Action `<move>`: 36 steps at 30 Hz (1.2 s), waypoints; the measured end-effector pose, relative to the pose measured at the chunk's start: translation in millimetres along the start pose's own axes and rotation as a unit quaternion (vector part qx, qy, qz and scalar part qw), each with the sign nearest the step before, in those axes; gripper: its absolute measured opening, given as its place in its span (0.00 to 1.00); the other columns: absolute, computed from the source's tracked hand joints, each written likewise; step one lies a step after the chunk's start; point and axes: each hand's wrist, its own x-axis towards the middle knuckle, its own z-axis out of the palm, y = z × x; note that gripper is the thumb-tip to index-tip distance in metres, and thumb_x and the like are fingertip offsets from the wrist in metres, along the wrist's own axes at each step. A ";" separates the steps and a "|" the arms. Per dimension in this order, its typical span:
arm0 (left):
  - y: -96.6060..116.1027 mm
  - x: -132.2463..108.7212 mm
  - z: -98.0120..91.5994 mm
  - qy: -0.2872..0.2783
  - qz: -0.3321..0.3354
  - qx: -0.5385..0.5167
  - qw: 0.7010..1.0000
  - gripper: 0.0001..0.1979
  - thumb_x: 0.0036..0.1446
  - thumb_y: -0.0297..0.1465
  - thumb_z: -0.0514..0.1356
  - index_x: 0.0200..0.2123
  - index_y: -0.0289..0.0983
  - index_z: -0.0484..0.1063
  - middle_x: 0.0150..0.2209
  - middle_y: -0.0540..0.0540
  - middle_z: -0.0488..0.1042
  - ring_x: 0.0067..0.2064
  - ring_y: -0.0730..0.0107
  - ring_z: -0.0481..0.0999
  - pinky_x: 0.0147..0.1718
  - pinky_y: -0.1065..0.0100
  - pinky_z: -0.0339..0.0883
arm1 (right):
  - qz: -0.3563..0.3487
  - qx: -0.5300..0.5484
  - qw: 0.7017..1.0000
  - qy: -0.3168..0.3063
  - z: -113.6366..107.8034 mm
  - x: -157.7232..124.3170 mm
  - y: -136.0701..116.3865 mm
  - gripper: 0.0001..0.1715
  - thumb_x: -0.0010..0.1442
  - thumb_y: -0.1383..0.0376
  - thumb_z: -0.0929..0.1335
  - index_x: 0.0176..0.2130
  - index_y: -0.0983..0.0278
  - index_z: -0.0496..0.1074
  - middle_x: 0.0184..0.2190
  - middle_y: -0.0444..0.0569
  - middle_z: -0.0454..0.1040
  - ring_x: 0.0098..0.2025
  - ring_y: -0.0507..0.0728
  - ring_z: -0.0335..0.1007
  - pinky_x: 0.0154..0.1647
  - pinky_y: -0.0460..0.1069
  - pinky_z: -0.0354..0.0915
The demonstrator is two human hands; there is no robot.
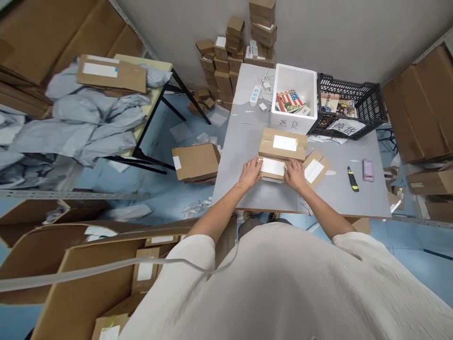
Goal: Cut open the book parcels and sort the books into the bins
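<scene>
Between my two hands is a small cardboard box (272, 175) with a white label on its upper face, near the front of the grey table (240, 141). My left hand (251, 172) grips its left end, and my right hand (294, 173) grips the right end. Just behind it lies a larger cardboard box (267, 150), also labelled in white. A flat cardboard package (320, 170) with a white label rests at an angle beside my right hand. Farther right lies a black and yellow utility knife (352, 179), apart from both hands.
A white bin (293, 123) and a black crate (371, 106), both holding books, stand at the table's back. A power strip (255, 95) lies left of the bin. Stacked boxes (222, 80) line the wall. A side table (157, 101) carries grey bags. Large cartons (88, 264) stand lower left.
</scene>
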 end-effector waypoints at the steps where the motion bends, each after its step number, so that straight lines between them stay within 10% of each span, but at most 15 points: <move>1: 0.2 -4.4 -0.2 -0.013 0.020 0.006 1.000 0.35 0.68 0.27 0.63 0.77 0.40 0.66 0.79 0.30 0.64 0.80 0.40 0.64 0.76 0.44 0.59 | -0.015 0.001 1.000 -0.014 2.3 -3.0 -4.7 0.35 0.75 0.64 0.61 0.75 0.67 0.70 0.79 0.68 0.64 0.80 0.74 0.56 0.82 0.72 0.48; 9: -9.3 -20.3 -4.6 -0.039 0.062 0.030 0.997 0.33 0.66 0.23 0.56 0.72 0.43 0.72 0.73 0.33 0.74 0.77 0.49 0.70 0.73 0.48 0.62 | -0.023 -0.032 0.996 -0.082 22.9 -14.2 -33.2 0.32 0.74 0.64 0.63 0.72 0.64 0.74 0.79 0.65 0.66 0.78 0.77 0.58 0.78 0.73 0.53; 19: -95.8 -54.5 -26.2 -0.012 0.030 0.003 0.999 0.38 0.60 0.23 0.59 0.74 0.43 0.73 0.75 0.33 0.73 0.80 0.44 0.65 0.81 0.37 0.47 | -0.085 0.001 0.987 -0.136 43.1 -8.0 -105.8 0.30 0.75 0.64 0.65 0.70 0.61 0.77 0.78 0.63 0.68 0.75 0.74 0.62 0.74 0.69 0.60; 27: -106.8 -33.1 -38.0 -0.028 -0.026 -0.002 0.999 0.38 0.65 0.31 0.60 0.79 0.40 0.67 0.80 0.32 0.66 0.81 0.34 0.59 0.78 0.27 0.46 | 0.001 0.003 0.994 -0.106 66.8 12.8 -143.1 0.29 0.71 0.60 0.70 0.69 0.56 0.77 0.84 0.64 0.54 0.81 0.80 0.50 0.72 0.75 0.58; 36: -118.2 -54.2 -28.3 -0.040 0.029 0.004 0.999 0.38 0.67 0.30 0.65 0.78 0.41 0.64 0.84 0.32 0.54 0.80 0.37 0.63 0.76 0.42 0.61 | 0.053 -0.030 0.998 -0.016 80.9 -8.1 -177.8 0.35 0.69 0.48 0.76 0.67 0.60 0.75 0.70 0.67 0.68 0.68 0.77 0.62 0.66 0.68 0.62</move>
